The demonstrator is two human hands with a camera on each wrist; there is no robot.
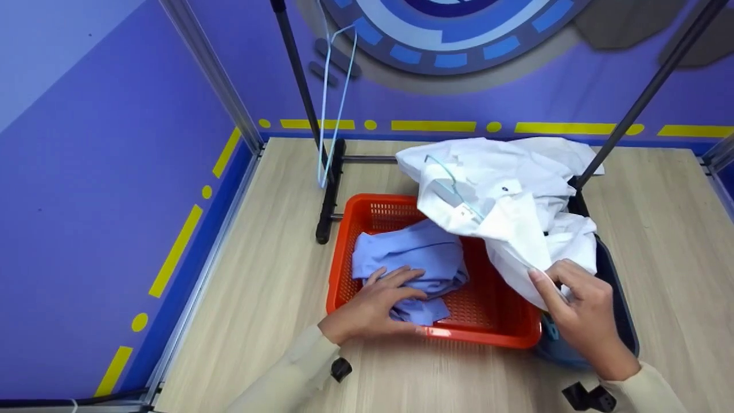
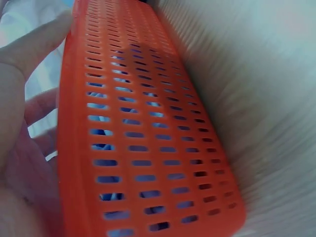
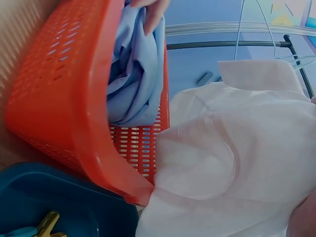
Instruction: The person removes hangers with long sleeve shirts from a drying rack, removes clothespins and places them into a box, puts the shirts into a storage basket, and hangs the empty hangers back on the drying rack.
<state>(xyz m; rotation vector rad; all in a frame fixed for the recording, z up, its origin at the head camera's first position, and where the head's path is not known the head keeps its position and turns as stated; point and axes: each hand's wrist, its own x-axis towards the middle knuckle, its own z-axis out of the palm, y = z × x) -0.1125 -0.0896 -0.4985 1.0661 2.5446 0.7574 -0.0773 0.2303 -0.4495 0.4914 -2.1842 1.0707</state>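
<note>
A folded blue garment (image 1: 410,258) lies in the red basket (image 1: 487,337). My left hand (image 1: 375,304) reaches over the basket's near rim, its spread fingers resting on the cloth. In the left wrist view the thumb (image 2: 42,42) lies along the basket's rim, and the other fingers are partly hidden behind its wall. A white shirt (image 1: 499,172) droops over the basket's right side, with a light blue hanger (image 1: 453,180) at its collar. Between thumb and index finger, my right hand (image 1: 585,310) pinches the shirt's near edge; in the right wrist view its fingertips are out of sight.
Partly under the shirt and basket stands a dark blue tub (image 3: 79,197), with yellow and blue clothes pegs (image 3: 44,229) inside. Behind is a rack with dark poles (image 1: 304,86). A light blue hanger (image 1: 325,115) hangs at its left. A blue-purple wall (image 1: 114,172) borders the table.
</note>
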